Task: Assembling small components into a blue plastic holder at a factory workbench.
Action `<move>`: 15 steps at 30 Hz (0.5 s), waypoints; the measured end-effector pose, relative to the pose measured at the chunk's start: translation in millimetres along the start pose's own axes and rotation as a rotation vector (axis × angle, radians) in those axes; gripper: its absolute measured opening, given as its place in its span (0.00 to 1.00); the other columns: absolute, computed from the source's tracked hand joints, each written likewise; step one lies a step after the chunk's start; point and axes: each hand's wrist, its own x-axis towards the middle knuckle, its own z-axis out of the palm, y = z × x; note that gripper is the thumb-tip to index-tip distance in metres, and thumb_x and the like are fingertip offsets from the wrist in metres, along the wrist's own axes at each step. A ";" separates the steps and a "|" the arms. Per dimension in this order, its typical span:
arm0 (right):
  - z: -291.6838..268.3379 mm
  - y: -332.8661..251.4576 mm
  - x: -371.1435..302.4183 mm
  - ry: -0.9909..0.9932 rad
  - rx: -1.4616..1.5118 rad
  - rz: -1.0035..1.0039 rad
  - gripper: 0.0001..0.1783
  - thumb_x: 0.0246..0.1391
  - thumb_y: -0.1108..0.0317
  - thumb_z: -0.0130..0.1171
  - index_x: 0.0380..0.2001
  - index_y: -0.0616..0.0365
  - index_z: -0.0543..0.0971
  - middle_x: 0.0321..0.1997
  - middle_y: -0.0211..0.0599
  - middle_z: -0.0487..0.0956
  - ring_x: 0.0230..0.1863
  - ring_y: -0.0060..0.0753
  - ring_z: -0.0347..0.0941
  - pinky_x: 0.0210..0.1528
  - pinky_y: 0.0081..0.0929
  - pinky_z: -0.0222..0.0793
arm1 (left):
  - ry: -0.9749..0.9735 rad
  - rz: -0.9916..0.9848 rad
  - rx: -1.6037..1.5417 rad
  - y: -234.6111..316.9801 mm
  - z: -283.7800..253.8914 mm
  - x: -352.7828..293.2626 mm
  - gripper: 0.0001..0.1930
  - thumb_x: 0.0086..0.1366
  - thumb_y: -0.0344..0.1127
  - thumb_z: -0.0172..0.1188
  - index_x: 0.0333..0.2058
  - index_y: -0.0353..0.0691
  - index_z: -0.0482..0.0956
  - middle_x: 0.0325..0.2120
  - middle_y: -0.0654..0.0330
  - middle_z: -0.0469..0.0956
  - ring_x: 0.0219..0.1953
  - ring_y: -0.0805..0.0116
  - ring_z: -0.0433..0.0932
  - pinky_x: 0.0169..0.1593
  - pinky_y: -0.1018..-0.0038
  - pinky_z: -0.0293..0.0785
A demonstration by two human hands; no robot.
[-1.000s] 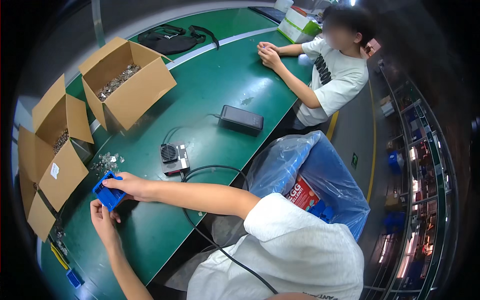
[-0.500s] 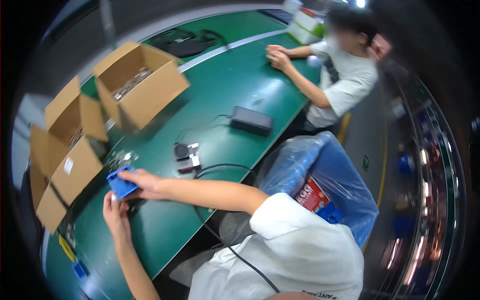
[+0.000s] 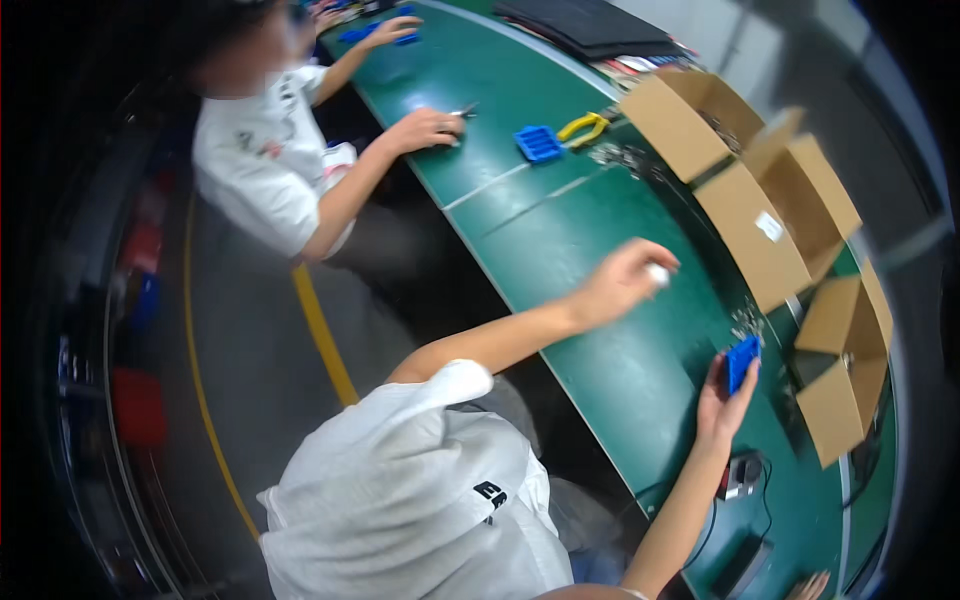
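Sat at a long green table beside a grey floor marked with a yellow line. Reached the left hand out above the middle of the table, clear of the surface, grip pressed together on a small white piece at the fingertips. Held a small blue tray in the right hand, fingers pointing up behind it and thumb on its near edge, grip closed around it, tray tilted on edge just over the table's far side. Kept the two hands well apart. Had a little heap of metal parts just beyond the blue tray, and two open cardboard boxes along the far edge. Left a small black device with a cable lying near the right wrist. Shared the table with a co-worker in a white shirt, whose hand rested on the green top near a second blue tray and yellow pliers.
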 end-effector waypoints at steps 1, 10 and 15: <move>-4.4 -3.1 0.0 -0.047 0.005 -0.010 0.22 0.56 0.57 0.59 0.47 0.60 0.71 0.42 0.40 0.75 0.41 0.35 0.74 0.45 0.29 0.77 | 0.190 0.139 0.218 19.4 -37.3 -21.3 0.13 0.65 0.32 0.53 0.48 0.40 0.69 0.40 0.61 0.72 0.42 0.72 0.73 0.44 0.75 0.71; 9.4 7.3 0.2 -0.077 0.048 0.077 0.21 0.58 0.59 0.58 0.47 0.65 0.71 0.43 0.43 0.75 0.42 0.35 0.74 0.46 0.27 0.77 | 1.337 -0.145 0.711 159.3 -377.2 -195.9 0.28 0.64 0.32 0.48 0.61 0.34 0.52 0.29 0.58 0.76 0.25 0.74 0.73 0.27 0.80 0.70; 2.6 -1.6 -7.4 -0.056 0.070 0.040 0.22 0.57 0.59 0.58 0.47 0.64 0.71 0.42 0.43 0.75 0.41 0.35 0.74 0.47 0.28 0.76 | 1.111 0.039 0.387 166.0 -331.6 -184.6 0.29 0.63 0.33 0.49 0.60 0.37 0.51 0.25 0.59 0.73 0.20 0.76 0.68 0.21 0.81 0.64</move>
